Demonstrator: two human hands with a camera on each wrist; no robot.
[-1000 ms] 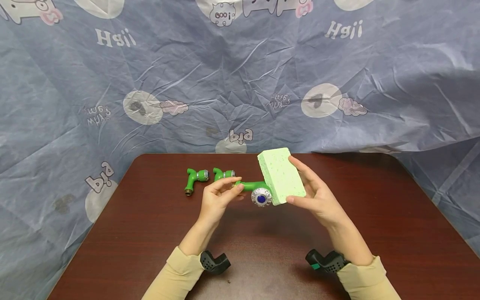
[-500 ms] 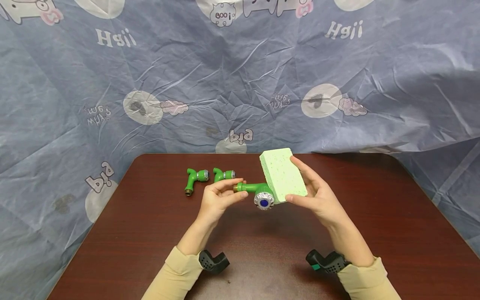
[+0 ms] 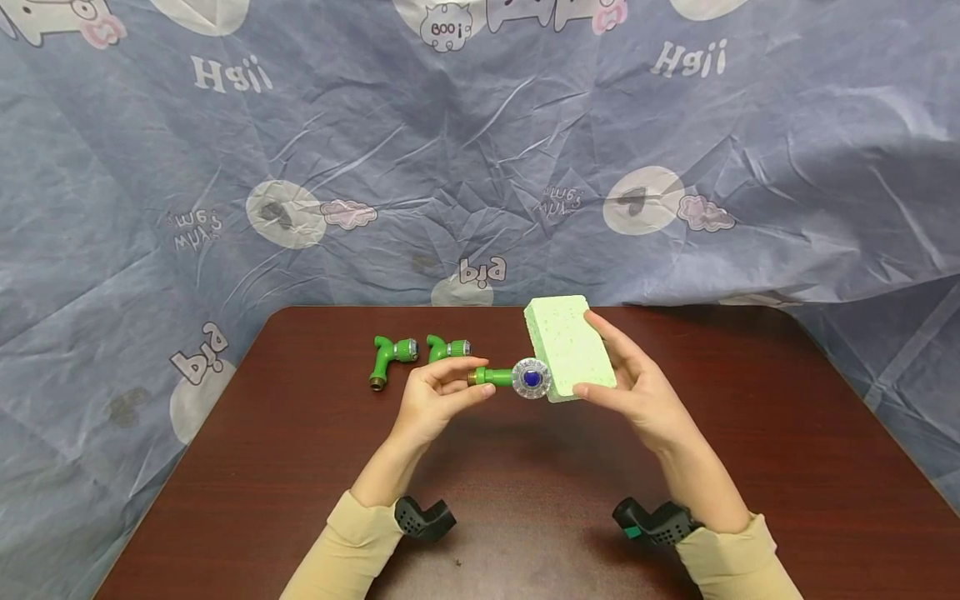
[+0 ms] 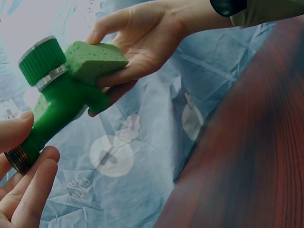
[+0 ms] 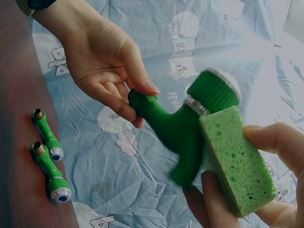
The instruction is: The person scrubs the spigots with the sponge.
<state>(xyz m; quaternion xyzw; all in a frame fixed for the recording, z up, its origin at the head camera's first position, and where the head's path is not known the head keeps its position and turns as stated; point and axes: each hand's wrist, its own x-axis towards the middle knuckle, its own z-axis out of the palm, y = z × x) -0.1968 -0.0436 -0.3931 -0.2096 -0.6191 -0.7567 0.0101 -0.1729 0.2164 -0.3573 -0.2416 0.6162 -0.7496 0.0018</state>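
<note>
A green faucet [image 3: 498,377] with a ribbed knob, silver rim and blue centre is held above the table. My left hand [image 3: 433,400] pinches it by the end with the brass thread, thumb on one side and fingers on the other. In my right hand [image 3: 633,375] is a light green sponge [image 3: 573,346], gripped at its edges between thumb and fingers. The sponge [image 5: 237,161] lies against the faucet body [image 5: 178,133] beside the knob in the right wrist view. Knob and outlet spout both show in the left wrist view, the knob [image 4: 42,61] uppermost.
Two more green faucets lie on the dark brown table [image 3: 300,467] behind the left hand: one at the left [image 3: 385,360], the other [image 3: 442,348] partly hidden by that hand. A blue printed cloth [image 3: 480,150] hangs behind the table's far edge.
The faucet has turned in the left hand, so its knob now faces the head camera more squarely. Faucet and sponge have shifted slightly right.
</note>
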